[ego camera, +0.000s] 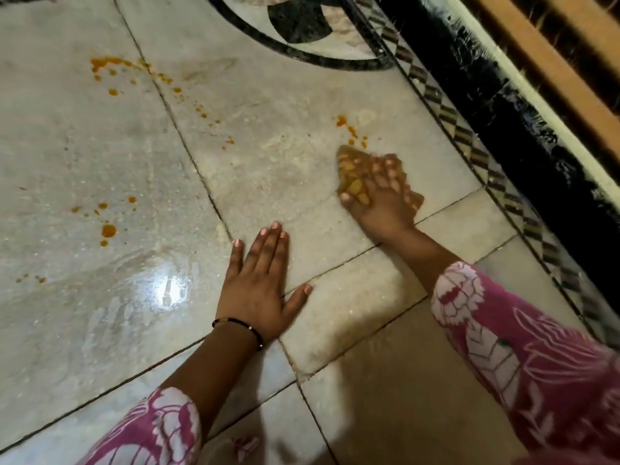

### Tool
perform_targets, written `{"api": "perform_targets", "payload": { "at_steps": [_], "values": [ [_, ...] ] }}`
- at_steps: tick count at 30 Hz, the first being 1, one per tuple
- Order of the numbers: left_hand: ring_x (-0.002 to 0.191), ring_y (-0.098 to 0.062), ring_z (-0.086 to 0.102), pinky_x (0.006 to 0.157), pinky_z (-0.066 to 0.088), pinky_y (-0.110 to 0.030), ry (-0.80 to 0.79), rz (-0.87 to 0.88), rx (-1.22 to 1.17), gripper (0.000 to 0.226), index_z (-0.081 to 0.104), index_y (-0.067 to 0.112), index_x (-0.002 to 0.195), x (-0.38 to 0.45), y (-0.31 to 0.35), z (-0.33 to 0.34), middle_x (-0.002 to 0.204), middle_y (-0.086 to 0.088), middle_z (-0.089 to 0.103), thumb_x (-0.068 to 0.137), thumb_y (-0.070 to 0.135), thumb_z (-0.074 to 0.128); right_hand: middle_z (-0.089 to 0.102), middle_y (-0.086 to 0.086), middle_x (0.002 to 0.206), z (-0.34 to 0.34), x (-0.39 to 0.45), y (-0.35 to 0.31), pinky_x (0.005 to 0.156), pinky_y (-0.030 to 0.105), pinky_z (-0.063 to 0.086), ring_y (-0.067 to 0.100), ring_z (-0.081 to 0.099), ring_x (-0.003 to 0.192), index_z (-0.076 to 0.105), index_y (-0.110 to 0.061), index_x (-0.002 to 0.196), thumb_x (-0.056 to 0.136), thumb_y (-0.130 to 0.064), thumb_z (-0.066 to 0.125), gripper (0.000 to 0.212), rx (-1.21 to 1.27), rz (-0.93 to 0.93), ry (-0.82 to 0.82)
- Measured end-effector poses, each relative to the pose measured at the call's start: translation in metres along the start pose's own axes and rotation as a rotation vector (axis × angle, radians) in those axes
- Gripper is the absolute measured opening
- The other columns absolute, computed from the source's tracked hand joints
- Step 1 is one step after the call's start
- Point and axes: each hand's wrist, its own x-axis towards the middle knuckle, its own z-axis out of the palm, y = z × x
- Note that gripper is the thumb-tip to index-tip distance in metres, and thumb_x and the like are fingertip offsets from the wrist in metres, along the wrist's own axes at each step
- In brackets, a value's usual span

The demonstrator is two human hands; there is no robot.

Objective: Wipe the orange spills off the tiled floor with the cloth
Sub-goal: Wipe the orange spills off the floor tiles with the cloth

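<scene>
My right hand (382,199) presses flat on a crumpled, orange-stained cloth (350,169) on the pale tiled floor (100,146). Just beyond the cloth lies a small orange spill (347,127). A trail of orange drops (141,72) runs from the far left toward the middle, and more drops (107,229) lie at the left. My left hand (261,286) rests flat on the floor with fingers spread, holding nothing, nearer to me and left of the cloth.
A patterned tile border (469,142) and a black skirting strip (523,122) run diagonally along the right. A dark curved inlay (302,48) marks the floor at the top. A bright light reflection (167,290) shines on wet-looking floor at the left.
</scene>
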Motion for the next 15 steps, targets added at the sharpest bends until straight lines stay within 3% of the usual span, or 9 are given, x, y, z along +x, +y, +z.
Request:
{"api": "perform_targets", "payload": {
  "at_steps": [3, 6, 10, 15],
  "values": [
    [0.144, -0.018, 0.015, 0.115, 0.006, -0.046, 0.011, 0.003, -0.002, 0.080, 0.023, 0.008, 0.149, 0.000, -0.001, 0.000, 0.156, -0.008, 0.020, 0.090, 0.063, 0.024, -0.010, -0.013, 0.156, 0.010, -0.044, -0.008, 0.116, 0.047, -0.004, 0.014, -0.011, 0.145, 0.004, -0.041, 0.148, 0.082, -0.072, 0.030, 0.077, -0.021, -0.318, -0.047],
    [0.144, -0.018, 0.014, 0.115, 0.006, -0.046, 0.035, 0.009, -0.011, 0.080, 0.023, 0.009, 0.149, 0.000, -0.003, 0.002, 0.156, -0.008, 0.020, 0.090, 0.063, 0.026, -0.016, -0.019, 0.154, 0.010, -0.085, 0.037, 0.116, 0.047, -0.004, 0.009, -0.018, 0.143, 0.000, -0.048, 0.144, 0.076, -0.079, 0.031, 0.081, -0.042, -0.469, -0.186],
    [0.145, -0.018, 0.013, 0.116, 0.006, -0.046, 0.051, -0.002, -0.025, 0.080, 0.023, 0.009, 0.149, 0.000, -0.002, 0.004, 0.157, -0.007, 0.019, 0.090, 0.062, 0.028, -0.022, -0.024, 0.151, -0.013, -0.082, 0.090, 0.117, 0.050, 0.000, 0.003, -0.024, 0.140, -0.009, -0.059, 0.139, 0.070, -0.089, 0.020, 0.081, -0.067, -0.342, -0.252],
    [0.145, -0.019, 0.013, 0.116, 0.006, -0.046, 0.031, -0.001, -0.008, 0.080, 0.022, 0.009, 0.149, 0.001, -0.001, 0.002, 0.157, -0.007, 0.018, 0.090, 0.062, 0.028, -0.018, -0.010, 0.157, -0.008, -0.014, 0.030, 0.116, 0.046, -0.008, 0.015, -0.020, 0.143, -0.012, -0.049, 0.141, 0.074, -0.080, 0.015, 0.079, -0.055, -0.092, -0.086]
  ]
}}
